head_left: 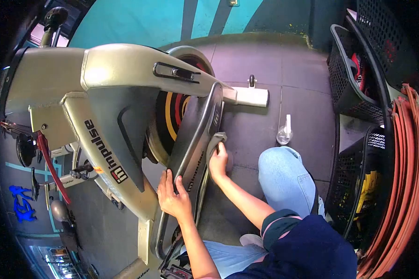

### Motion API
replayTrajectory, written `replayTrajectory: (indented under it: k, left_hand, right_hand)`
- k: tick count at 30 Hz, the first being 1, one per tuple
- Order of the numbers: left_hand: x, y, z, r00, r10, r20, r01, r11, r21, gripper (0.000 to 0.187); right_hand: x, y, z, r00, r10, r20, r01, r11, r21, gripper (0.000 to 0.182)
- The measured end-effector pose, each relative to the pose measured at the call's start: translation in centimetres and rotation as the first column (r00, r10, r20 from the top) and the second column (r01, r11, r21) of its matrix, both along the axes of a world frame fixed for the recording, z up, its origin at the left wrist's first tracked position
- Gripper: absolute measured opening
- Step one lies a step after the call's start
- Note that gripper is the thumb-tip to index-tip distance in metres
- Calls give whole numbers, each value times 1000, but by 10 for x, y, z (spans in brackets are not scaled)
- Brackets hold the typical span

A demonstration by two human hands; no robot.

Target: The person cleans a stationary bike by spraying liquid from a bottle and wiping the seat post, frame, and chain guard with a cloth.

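Note:
A beige and grey exercise bike marked "Impulse" fills the left and middle of the head view. My left hand lies with its fingers stretched over the edge of the bike's long dark chain guard. Against the guard's outer side, my right hand grips a grey cloth, which shows above the fingers. Behind the guard is the flywheel, with yellow and red rings. On the floor to the right of my right hand stands a clear spray bottle with a white top.
Black perforated baskets with items in them stand along the right side, beside hanging orange mats. The bike's front foot rests on dark floor tiles. My bent knee is near the bottle. More bikes stand at left.

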State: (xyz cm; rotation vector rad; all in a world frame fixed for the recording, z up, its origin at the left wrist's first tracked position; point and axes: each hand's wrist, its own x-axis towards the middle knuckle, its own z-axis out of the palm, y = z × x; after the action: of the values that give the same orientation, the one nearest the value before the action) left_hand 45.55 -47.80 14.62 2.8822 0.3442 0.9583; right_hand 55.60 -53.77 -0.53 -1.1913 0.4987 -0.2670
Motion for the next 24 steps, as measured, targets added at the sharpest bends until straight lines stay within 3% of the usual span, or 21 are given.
replayTrajectory:
  k: [2,4,7,8,10,15,23,24]
  left_hand:
    - [-1,0,0,1000,-1,-1,1,1000,-9,31]
    - [0,0,0,1000,-2,-9,2,1000,26,31]
    - [0,0,0,1000,1,-9,-1,1000,26,31]
    - [1,0,0,1000,3,-11,-3,1000,25,31]
    - [1,0,1,1000,-2,-12,2,1000,15,31]
    - [2,-2,-1,1000,13,-3,-13,1000,21,31]
    - [-1,-2,-2,999,33,-5,-33,999,2,31]
    - [0,-3,-1,1000,26,-3,-26,1000,-2,31]
  right_hand:
    - [7,-22,-3,999,-28,23,34,952,-304,20]
    - [31,-42,14,976,-117,184,160,958,-239,17]
    - [79,-69,36,947,-136,291,251,879,-405,24]
    - [92,-74,44,903,-122,412,332,807,-489,23]
    - [107,-74,46,908,-19,419,303,720,-625,22]
    - [80,-73,44,877,104,469,312,620,-720,21]
    - [41,-79,44,839,274,470,221,618,-755,21]
    - [43,-85,42,833,301,463,164,666,-728,20]
